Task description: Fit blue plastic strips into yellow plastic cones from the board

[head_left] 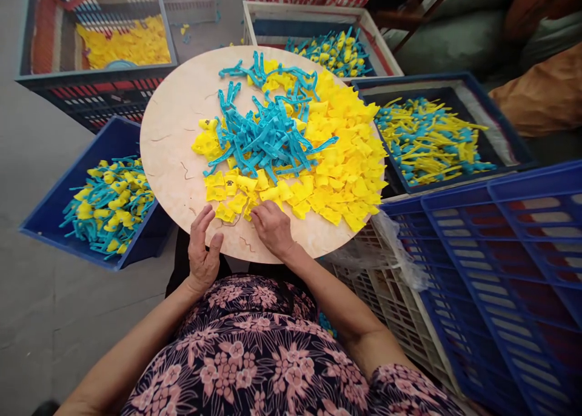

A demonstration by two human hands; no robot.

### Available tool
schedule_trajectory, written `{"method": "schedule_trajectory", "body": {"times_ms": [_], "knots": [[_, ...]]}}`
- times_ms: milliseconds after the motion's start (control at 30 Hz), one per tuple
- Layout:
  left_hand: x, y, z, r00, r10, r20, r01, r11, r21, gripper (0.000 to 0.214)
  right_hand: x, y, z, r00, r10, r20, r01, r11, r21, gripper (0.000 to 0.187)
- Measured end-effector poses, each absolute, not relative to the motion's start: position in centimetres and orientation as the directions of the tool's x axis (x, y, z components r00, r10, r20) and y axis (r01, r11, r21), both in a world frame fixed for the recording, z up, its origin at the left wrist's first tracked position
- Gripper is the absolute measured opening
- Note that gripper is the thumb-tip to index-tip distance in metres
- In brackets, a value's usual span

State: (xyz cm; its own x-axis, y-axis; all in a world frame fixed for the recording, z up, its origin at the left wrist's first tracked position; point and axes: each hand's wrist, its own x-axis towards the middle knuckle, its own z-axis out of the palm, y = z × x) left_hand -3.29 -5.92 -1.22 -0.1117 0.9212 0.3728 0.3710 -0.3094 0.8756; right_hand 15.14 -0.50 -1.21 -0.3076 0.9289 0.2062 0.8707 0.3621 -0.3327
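Floral top, left hand spread, right hand (grip unclear), yellow pieces, tabletop, grey floor

No readable text or numbers.

At one round table you can count one left hand and one right hand, both yours, and four loaded bins, while the blue parts and yellow parts on the table overlap too closely for you to number.
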Motion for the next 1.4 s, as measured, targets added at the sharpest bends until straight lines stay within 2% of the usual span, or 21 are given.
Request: {"method": "schedule_trajectory", "body": {"times_ms": [67, 167, 267, 333, 400, 467, 533, 600, 700, 767, 833, 900, 967, 1033, 1067, 1133, 1200, 1267, 1400], "knots": [[-3.1, -5.6, -0.8, -0.078, 0.917, 0.392, 0.369, -0.338, 0.865, 0.041, 15.8, -0.4, -1.1, -0.304, 0.926, 0.223, 0.851, 0.37, -0.374, 0.026], [-2.6, -5.1, -0.5, -0.06, 0.905, 0.421, 0.377, -0.37, 0.849, 0.04, 15.9, -0.7, -1.1, -0.351, 0.914, 0.204, 0.855, 0.402, -0.329, 0.027], [-2.1, -4.9, -0.5, -0.026, 0.895, 0.446, 0.404, -0.399, 0.823, 0.039, 15.0, -1.0, -1.6, -0.326, 0.934, 0.148, 0.897, 0.355, -0.265, 0.034], [-2.0, -4.8, -0.6, -0.001, 0.891, 0.453, 0.423, -0.41, 0.808, 0.039, 14.6, -0.8, -2.0, -0.281, 0.951, 0.127, 0.908, 0.306, -0.286, 0.029], [-2.0, -4.7, -0.7, 0.024, 0.889, 0.458, 0.454, -0.418, 0.787, 0.04, 14.5, -0.6, -2.2, -0.23, 0.963, 0.138, 0.882, 0.266, -0.389, 0.021], [-1.9, -4.2, -0.8, 0.069, 0.873, 0.482, 0.5, -0.449, 0.741, 0.044, 14.8, -0.4, -1.9, -0.154, 0.977, 0.15, 0.787, 0.213, -0.579, 0.015], [-1.7, -3.4, -1.0, 0.15, 0.836, 0.528, 0.55, -0.514, 0.658, 0.051, 15.3, -0.6, -1.1, -0.084, 0.992, 0.096, 0.591, 0.127, -0.797, 0.013], [-1.2, -2.4, -1.2, 0.233, 0.783, 0.577, 0.583, -0.587, 0.561, 0.055, 15.7, -1.0, 0.2, -0.089, 0.996, -0.005, 0.36, 0.027, -0.933, 0.014], [-0.6, -1.4, -1.5, 0.284, 0.718, 0.635, 0.582, -0.655, 0.482, 0.053, 16.2, -1.5, 2.3, -0.167, 0.984, -0.069, 0.166, -0.041, -0.985, 0.018], [-0.5, -1.1, -1.6, 0.28, 0.714, 0.641, 0.554, -0.666, 0.5, 0.05, 16.6, -1.5, 3.5, -0.242, 0.968, -0.061, 0.137, -0.028, -0.99, 0.024], [-0.8, -1.2, -1.6, 0.263, 0.744, 0.614, 0.506, -0.649, 0.569, 0.043, 16.9, -1.2, 4.5, -0.35, 0.936, -0.035, 0.151, 0.019, -0.988, 0.032], [-1.1, -1.6, -1.4, 0.221, 0.807, 0.547, 0.429, -0.584, 0.689, 0.03, 17.3, -0.5, 5.0, -0.463, 0.886, 0.016, 0.194, 0.119, -0.974, 0.034], [-1.3, -2.2, -1.0, 0.156, 0.901, 0.404, 0.292, -0.433, 0.853, 0.02, 17.6, 0.6, 5.1, -0.49, 0.868, 0.074, 0.305, 0.251, -0.919, 0.031], [-1.3, -2.9, -0.4, 0.092, 0.982, 0.163, 0.06, -0.169, 0.984, 0.018, 17.7, 2.2, 4.8, -0.372, 0.922, 0.107, 0.548, 0.311, -0.777, 0.026], [-1.2, -3.2, -0.1, 0.075, 0.997, 0.03, -0.074, -0.025, 0.997, 0.021, 17.6, 3.2, 4.4, -0.271, 0.956, 0.114, 0.695, 0.276, -0.664, 0.023], [-1.0, -3.6, 0.6, 0.074, 0.982, -0.176, -0.299, 0.19, 0.935, 0.031, 17.5, 5.2, 3.6, -0.083, 0.99, 0.11, 0.908, 0.121, -0.401, 0.02], [-0.9, -3.8, 1.2, 0.087, 0.959, -0.269, -0.43, 0.28, 0.858, 0.042, 17.4, 6.9, 2.7, -0.012, 0.997, 0.071, 0.977, 0.027, -0.213, 0.018], [-1.0, -3.8, 1.7, 0.113, 0.944, -0.311, -0.51, 0.324, 0.797, 0.046, 17.2, 8.0, 2.0, -0.016, 0.999, 0.041, 0.99, 0.022, -0.139, 0.019], [-1.5, -3.2, 2.0, 0.166, 0.905, -0.39, -0.629, 0.402, 0.665, 0.038, 17.6, 8.2, 2.2, -0.041, 0.997, 0.07, 0.985, 0.052, -0.165, 0.024]]}}
